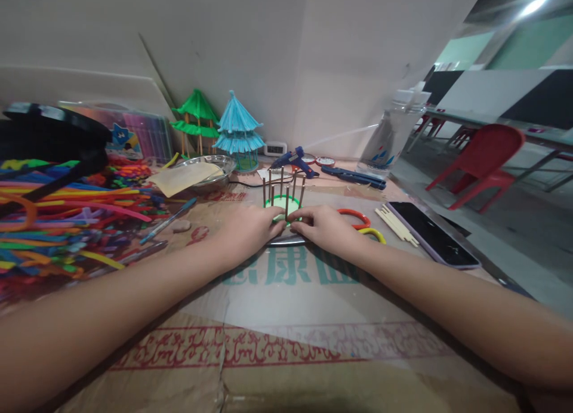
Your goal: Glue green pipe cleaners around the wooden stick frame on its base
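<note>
Touching the near rim of a green-edged disc (280, 203) between them, our left hand (249, 228) and right hand (329, 227) curl inward; we cannot tell whether either grips. Brown sticks (287, 205) stand on it.

Free room over foreground cardboard (286, 305), upright brown sticks (287, 203) blocking ahead, scissor handles (358, 212) rightward

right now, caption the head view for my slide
Bare left hand and right hand at a round pale-green base with upright brown sticks, a light-blue two-tiered pagoda model behind.
</note>
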### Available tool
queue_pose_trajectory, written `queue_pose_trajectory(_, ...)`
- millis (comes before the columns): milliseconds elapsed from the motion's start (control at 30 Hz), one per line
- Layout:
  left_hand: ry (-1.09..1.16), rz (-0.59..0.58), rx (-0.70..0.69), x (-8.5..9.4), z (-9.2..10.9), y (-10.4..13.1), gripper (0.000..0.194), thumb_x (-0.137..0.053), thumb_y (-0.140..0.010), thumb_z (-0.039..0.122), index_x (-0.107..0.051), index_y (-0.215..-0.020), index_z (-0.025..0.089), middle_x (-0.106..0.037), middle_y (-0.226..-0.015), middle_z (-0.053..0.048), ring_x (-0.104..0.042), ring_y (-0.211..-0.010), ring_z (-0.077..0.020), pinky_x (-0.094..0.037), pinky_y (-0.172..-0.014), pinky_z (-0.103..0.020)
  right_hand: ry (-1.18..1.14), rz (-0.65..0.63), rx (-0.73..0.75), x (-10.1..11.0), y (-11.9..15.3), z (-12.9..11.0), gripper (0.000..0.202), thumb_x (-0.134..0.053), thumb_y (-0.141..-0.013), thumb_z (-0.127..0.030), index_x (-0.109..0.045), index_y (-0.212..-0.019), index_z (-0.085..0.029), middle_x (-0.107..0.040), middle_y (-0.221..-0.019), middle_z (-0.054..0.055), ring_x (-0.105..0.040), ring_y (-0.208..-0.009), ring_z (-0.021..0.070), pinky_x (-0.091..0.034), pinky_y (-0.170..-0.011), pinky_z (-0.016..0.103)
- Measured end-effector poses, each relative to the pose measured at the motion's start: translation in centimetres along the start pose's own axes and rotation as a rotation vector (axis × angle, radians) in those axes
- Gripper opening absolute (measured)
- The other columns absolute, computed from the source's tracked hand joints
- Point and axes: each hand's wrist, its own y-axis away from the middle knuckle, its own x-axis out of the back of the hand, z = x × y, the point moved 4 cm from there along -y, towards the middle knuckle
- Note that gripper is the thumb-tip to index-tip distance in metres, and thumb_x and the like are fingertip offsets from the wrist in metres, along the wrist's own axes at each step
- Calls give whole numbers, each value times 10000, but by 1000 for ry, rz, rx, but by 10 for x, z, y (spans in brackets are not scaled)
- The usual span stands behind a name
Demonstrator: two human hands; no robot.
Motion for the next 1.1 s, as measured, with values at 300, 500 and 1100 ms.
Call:
queue_pose_trajectory(300,69,-24,-47,-1,4,-3,249,-500,-948,321,-724,-1006,227,-760,-853,-74,-674,-743,-227,-335,-590,-278,24,19,-4,0,1,0,254,-572,-898,-228,-772,-1050,-196,-730,-761,27,-573,-616,140,-374,-596,246)
queue_pose_trajectory(500,89,-28,-41,-2,2,-2,267,-491,-950,334,-718,-1025,215,-753,-839,-82,-668,-736,-229,-366,-607,-273,109,47,30,3,6,-7,238,-544,-908,-191,-767,-990,-180,-760,-870,51,-624,-721,166,-401,-668,258)
queue_pose_trajectory(1100,151,-29,-56,-4,-3,-7,254,-500,-925,333,-720,-1005,235,-747,-807,-53,-658,-705,-210,-310,-563,-269,33,31,12,0,3,-1,260,-527,-914,-206,-773,-998,-196,-770,-881,32,-626,-692,157,-406,-642,256)
